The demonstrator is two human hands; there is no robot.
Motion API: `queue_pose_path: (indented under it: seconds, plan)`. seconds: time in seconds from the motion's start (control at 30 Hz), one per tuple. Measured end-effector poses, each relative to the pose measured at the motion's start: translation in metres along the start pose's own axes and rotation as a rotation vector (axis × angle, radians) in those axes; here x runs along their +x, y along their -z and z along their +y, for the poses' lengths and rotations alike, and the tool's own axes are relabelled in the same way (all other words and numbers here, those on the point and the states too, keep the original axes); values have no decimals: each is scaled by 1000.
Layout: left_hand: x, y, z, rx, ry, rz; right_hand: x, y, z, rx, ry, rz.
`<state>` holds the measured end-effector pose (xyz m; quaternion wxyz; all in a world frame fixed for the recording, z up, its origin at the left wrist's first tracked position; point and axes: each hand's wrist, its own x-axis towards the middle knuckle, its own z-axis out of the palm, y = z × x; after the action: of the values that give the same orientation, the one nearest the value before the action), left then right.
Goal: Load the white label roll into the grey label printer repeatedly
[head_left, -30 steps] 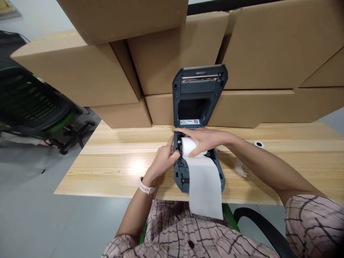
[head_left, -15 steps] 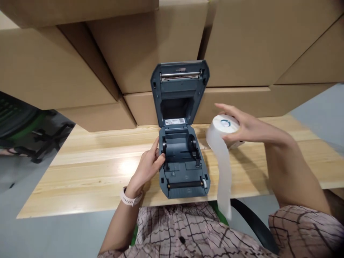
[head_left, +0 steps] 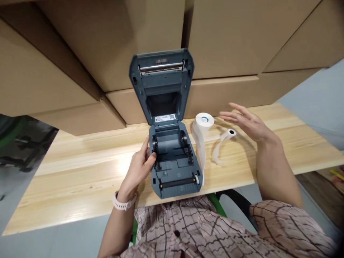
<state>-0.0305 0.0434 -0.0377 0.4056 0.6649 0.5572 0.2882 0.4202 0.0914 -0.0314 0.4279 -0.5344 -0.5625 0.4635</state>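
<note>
A dark grey label printer (head_left: pixel 172 165) stands on the wooden table with its lid (head_left: pixel 162 87) tipped back, baring the roll bay and the black roller near its front. My left hand (head_left: pixel 141 161) grips the printer's left side wall, thumb over the rim, other fingers partly hidden behind it. Right of the printer, a large white label roll (head_left: pixel 204 121) stands on end, its loose strip trailing toward the front edge. Beside it lies a smaller white paper roll (head_left: pixel 228 134) with a curled tail. My right hand (head_left: pixel 245 123) hovers above and right of the rolls, fingers extended, holding nothing.
Large cardboard boxes (head_left: pixel 223 95) are stacked along the back of the wooden table (head_left: pixel 88 172). The table's front edge runs close to my body. A black chair armrest (head_left: pixel 236 204) sits below the edge, and dark wheeled furniture (head_left: pixel 24 157) stands at the far left.
My right hand has let go of the label roll, now standing on the table, and has drawn away to the right. The smaller roll has come into plain sight. My left hand keeps its hold.
</note>
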Motion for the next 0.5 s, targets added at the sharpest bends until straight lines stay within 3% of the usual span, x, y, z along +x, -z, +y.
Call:
queue_pose_path:
  seconds: [0.13, 0.27, 0.37, 0.5]
  plan:
    - [0, 1, 3, 13, -2, -4, -34, 11, 29, 83, -105, -92]
    - [-1, 1, 6, 8, -22, 5, -38, 2, 36, -121, -11, -247]
    - [-1, 0, 5, -13, -45, 7, -35, -4, 21, -100, 123, -363]
    - [0, -2, 2, 10, -62, 12, -38, -35, -33, 14, 340, -578]
